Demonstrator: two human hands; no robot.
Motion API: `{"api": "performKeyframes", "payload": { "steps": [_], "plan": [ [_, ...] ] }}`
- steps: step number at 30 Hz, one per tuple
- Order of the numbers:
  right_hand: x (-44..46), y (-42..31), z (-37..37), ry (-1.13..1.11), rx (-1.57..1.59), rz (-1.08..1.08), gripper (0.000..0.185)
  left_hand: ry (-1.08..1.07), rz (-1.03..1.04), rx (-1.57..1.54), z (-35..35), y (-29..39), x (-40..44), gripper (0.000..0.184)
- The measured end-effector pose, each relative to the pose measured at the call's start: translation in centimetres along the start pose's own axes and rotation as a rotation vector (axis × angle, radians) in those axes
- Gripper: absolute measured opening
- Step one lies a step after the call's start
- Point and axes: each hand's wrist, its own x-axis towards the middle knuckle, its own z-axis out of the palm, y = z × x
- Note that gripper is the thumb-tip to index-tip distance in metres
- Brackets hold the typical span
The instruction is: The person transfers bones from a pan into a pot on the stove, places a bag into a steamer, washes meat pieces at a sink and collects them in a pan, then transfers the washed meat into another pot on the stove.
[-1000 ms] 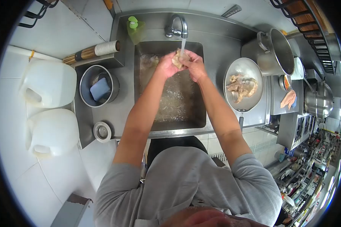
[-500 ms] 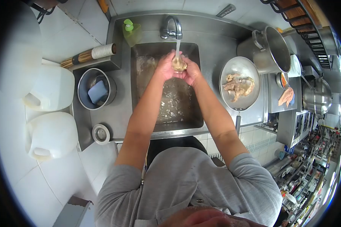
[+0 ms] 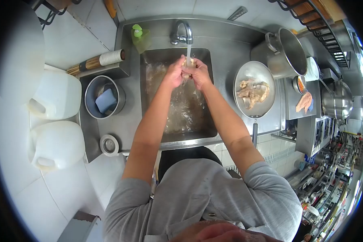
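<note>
Water runs from the curved faucet (image 3: 183, 33) onto a pale piece of meat (image 3: 188, 63) held between my two hands above the sink. My left hand (image 3: 174, 73) grips it from the left side, and my right hand (image 3: 200, 74) wraps it from the right, its fingers over the piece. The sink (image 3: 207, 125) holds cloudy water with ripples, and pale pieces lie blurred under the surface at its upper left. On the counter to the right, a round pan (image 3: 240, 105) holds more pale meat (image 3: 254, 94).
A steel pot (image 3: 88, 105) with a blue sponge (image 3: 105, 100) stands left of the sink, near a green soap bottle (image 3: 140, 39) and a sink strainer (image 3: 109, 144). Two white jugs (image 3: 58, 143) are at far left. A tall pot (image 3: 266, 59) stands at the back right.
The meat was cupped openly under the stream; now my right fingers have closed over it and cover more of it. The camera view has shifted slightly.
</note>
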Motion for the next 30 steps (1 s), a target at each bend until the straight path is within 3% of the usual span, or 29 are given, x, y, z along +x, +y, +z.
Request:
{"api": "performKeyframes", "payload": {
  "steps": [2, 4, 5, 7, 9, 13, 16, 18, 19, 21, 22, 24, 25, 26, 29, 30],
  "plan": [
    [0.3, -0.4, 0.7, 0.096, -0.088, -0.011, 0.041, -0.120, -0.004, -0.085, -1.2, -0.1, 0.7, 0.041],
    [0.0, -1.5, 2.7, 0.201, -0.525, -0.121, 0.045, -0.269, -0.037, -0.198, -3.7, -0.3, 2.4, 0.042],
    [-0.5, -2.2, 3.1, 0.277, -0.750, -0.168, 0.046, -0.117, -0.016, -0.196, -2.0, 0.7, 0.5, 0.035],
    [-0.4, -2.3, 4.2, 0.237, -0.962, -0.262, 0.053, -0.333, 0.023, -0.412, -6.3, -0.7, 4.2, 0.039],
    [-0.5, -3.9, 5.0, 0.165, -0.830, -0.156, 0.049, -0.280, -0.017, -0.471, -4.0, 1.3, 1.7, 0.037],
    [-0.3, -3.2, 3.4, 0.247, -0.756, -0.437, 0.045, -0.122, 0.062, -0.267, -1.6, 2.4, 3.4, 0.038],
    [-0.9, -3.2, 0.2, 0.233, -0.702, -0.511, 0.036, -0.182, 0.194, 0.088, 1.7, 2.1, 2.0, 0.042],
    [-2.7, -5.1, -2.1, 0.096, -0.210, -0.334, 0.028, -0.273, 0.050, 0.196, 4.8, 3.1, 0.3, 0.046],
    [-5.1, -7.5, -3.2, 0.101, -0.214, -0.388, 0.023, -0.294, -0.024, 0.248, 4.6, 3.5, -0.4, 0.049],
    [-6.0, -8.8, -7.5, 0.187, -0.240, -0.393, 0.018, -0.135, 0.066, 0.528, 2.3, 4.6, 0.8, 0.050],
    [-7.3, -10.6, -9.0, 0.311, -0.392, -0.412, 0.019, -0.069, 0.104, 0.670, 1.5, 5.0, 2.0, 0.051],
    [-8.7, -12.8, -13.6, 0.372, -0.396, -0.387, 0.028, 0.098, 0.077, 0.967, -2.7, 5.6, 5.7, 0.052],
    [-8.9, -13.8, -16.1, 0.439, -0.610, -0.313, 0.037, 0.173, 0.065, 1.114, -4.7, 5.4, 7.0, 0.052],
    [-7.9, -12.9, -20.1, 0.488, -0.841, -0.399, 0.045, 0.208, 0.089, 1.347, -6.1, 4.5, 7.5, 0.051],
    [-11.2, -13.5, -21.7, 0.628, -1.269, -0.615, 0.048, 0.339, 0.194, 1.952, -8.8, 1.0, 8.2, 0.050],
    [-12.6, -13.3, -21.9, 0.597, -1.243, -0.683, 0.044, 0.400, 0.240, 2.084, -9.3, -0.5, 7.8, 0.049]
  ]
}}
